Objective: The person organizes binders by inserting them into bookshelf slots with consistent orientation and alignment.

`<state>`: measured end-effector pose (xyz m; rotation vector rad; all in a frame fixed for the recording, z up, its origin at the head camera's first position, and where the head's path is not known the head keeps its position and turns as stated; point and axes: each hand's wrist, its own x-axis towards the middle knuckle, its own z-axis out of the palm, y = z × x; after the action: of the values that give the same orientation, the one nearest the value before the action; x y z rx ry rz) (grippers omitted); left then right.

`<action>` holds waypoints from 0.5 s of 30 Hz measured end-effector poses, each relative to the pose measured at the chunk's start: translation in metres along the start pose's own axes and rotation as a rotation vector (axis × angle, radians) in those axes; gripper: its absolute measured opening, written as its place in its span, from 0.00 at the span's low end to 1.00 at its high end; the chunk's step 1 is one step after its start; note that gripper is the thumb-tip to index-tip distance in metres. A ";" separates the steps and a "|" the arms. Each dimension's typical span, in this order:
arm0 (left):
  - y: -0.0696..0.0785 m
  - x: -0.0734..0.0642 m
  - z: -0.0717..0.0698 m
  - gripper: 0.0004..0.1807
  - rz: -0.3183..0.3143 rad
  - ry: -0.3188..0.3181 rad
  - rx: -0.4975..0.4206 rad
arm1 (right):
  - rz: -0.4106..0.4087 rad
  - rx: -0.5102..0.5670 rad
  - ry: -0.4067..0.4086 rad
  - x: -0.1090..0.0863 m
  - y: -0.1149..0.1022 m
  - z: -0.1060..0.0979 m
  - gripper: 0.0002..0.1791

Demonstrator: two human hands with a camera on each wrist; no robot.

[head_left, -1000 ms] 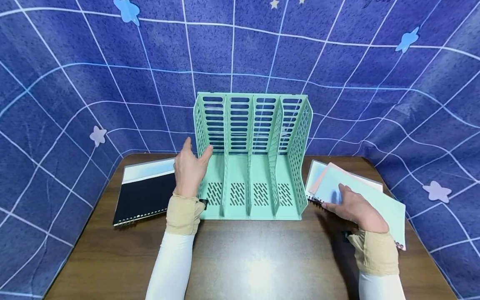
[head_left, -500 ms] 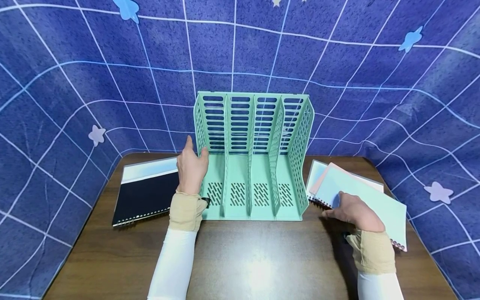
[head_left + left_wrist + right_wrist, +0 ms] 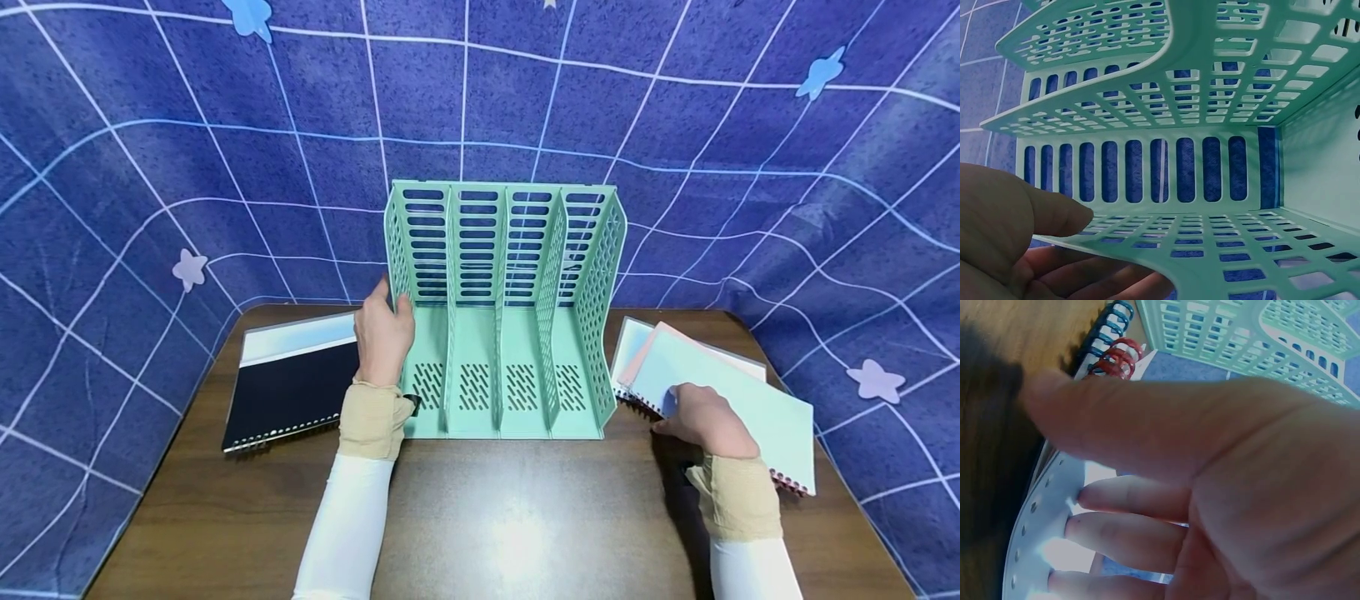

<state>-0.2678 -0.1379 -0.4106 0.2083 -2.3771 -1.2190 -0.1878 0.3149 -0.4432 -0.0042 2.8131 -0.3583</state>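
A mint-green file rack (image 3: 474, 333) with several upright dividers stands mid-table. At its left side wall is my left hand (image 3: 382, 337); the left wrist view shows the thumb (image 3: 1063, 212) inside the wall and the fingers (image 3: 1094, 275) outside, gripping it. My right hand (image 3: 705, 421) is at the coil edge of a pale green spiral notebook (image 3: 750, 400), top of the stack at right. In the right wrist view its bent fingers (image 3: 1125, 534) lie on the cover, while the thumb (image 3: 1110, 422) lies across the edge beside a red coil (image 3: 1116, 359), pinching it.
Under the pale green notebook show a pink notebook (image 3: 647, 354) and a whitish-blue one (image 3: 632, 337). A spiral notebook with a black and pale blue cover (image 3: 288, 400) lies left of the rack. A blue star-patterned cloth (image 3: 315, 167) hangs behind the wooden table (image 3: 480, 517).
My left fingers have closed in on the rack's side wall. My right hand has curled at the notebook's coil edge, its thumb drawn in; the rack and notebooks stay put.
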 end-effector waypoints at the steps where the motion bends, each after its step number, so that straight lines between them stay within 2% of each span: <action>1: -0.001 0.000 0.000 0.26 0.005 0.006 -0.005 | 0.001 -0.002 0.011 0.001 0.000 0.000 0.22; 7: -0.005 0.002 0.004 0.20 0.031 0.022 0.005 | 0.012 -0.031 0.080 0.004 0.005 0.003 0.19; 11: -0.005 0.002 0.006 0.11 0.033 0.023 0.012 | 0.004 -0.035 0.106 0.004 0.006 0.005 0.17; 15: -0.006 0.001 0.008 0.12 0.028 0.028 0.015 | 0.008 -0.032 0.102 0.003 0.005 0.005 0.14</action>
<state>-0.2727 -0.1354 -0.4192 0.1945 -2.3580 -1.1786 -0.1894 0.3188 -0.4499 0.0180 2.9182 -0.3201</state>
